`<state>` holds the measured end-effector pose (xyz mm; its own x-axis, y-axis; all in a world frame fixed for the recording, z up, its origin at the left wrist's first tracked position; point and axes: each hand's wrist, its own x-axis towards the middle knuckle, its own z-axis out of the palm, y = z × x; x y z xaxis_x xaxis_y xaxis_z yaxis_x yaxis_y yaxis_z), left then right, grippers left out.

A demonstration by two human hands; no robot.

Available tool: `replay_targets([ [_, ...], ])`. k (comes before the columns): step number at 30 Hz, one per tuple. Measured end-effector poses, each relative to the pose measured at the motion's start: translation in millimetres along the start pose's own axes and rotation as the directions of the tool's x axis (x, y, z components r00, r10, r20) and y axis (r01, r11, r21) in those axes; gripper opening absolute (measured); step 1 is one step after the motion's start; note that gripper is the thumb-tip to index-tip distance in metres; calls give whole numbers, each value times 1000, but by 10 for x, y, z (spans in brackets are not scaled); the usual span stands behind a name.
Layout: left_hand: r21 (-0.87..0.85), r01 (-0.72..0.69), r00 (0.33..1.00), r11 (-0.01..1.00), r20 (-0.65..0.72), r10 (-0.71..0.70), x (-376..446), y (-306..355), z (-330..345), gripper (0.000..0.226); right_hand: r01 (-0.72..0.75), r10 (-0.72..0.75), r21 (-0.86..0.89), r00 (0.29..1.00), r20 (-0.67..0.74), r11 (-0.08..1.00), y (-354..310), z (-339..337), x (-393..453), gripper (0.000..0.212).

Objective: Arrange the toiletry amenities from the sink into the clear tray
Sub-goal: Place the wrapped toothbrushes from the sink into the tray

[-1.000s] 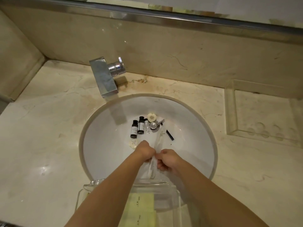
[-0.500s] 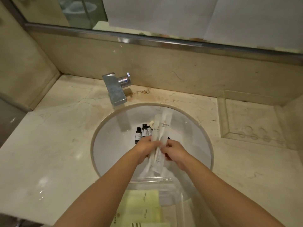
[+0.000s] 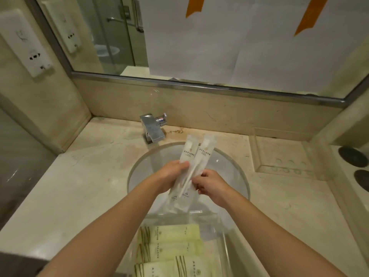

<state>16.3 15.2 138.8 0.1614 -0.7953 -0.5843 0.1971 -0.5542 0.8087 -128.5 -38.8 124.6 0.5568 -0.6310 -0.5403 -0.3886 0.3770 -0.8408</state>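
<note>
You hold 2 long white toothbrush packets [image 3: 189,170] above the sink [image 3: 139,172], at the centre of the view, their printed ends fanned toward 12 o'clock and almost reaching the faucet [image 3: 152,128]. Your left hand [image 3: 171,175] grips the left packet, thumb curled over its front face. Your right hand [image 3: 211,185] pinches the lower half of the right packet from its 3 o'clock side, fingers curled. The 2 packets overlap where your hands meet.

The clear tray [image 3: 223,244] sits at 6 o'clock, just under the packets' lower ends, its far rim overlapping the sink's near edge. Inside it lie 3 pale yellow-green sachets [image 3: 169,246], stacked flat with striped ends toward 9 o'clock.

A second clear tray [image 3: 257,156] rests on the marble counter [image 3: 89,176] at 3 o'clock, well apart from your hands. At 12 o'clock the mirror [image 3: 111,37] has white paper sheets [image 3: 219,37] over it.
</note>
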Motion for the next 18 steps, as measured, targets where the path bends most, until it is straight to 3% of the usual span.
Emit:
replay_targets([
  [2, 5, -6, 998, 1000, 60, 6, -143, -14, -19, 34, 27, -26, -49, 999, 32, 998, 19, 81, -142, 19],
  [9, 294, -126, 980, 947, 186, 72, -506, -243, -153, 13, 109, -117, -305, 993, -6, 946, 83, 295, -566, 26],
  [13, 539, -50, 970, 841, 228, -89, -623, -279, -292, 21, 108, -105, 4, 974, -200, 994, 101, 118, -677, 51],
  [15, 617, -31, 940, 786, 286, -187, -672, -286, -300, 18, 133, -141, -59, 976, -167, 989, 131, 51, -735, 47],
  [18, 669, -23, 907, 743, 327, -265, -714, -313, -242, 9, 171, -185, -175, 981, -65, 970, 223, 102, -790, 23],
])
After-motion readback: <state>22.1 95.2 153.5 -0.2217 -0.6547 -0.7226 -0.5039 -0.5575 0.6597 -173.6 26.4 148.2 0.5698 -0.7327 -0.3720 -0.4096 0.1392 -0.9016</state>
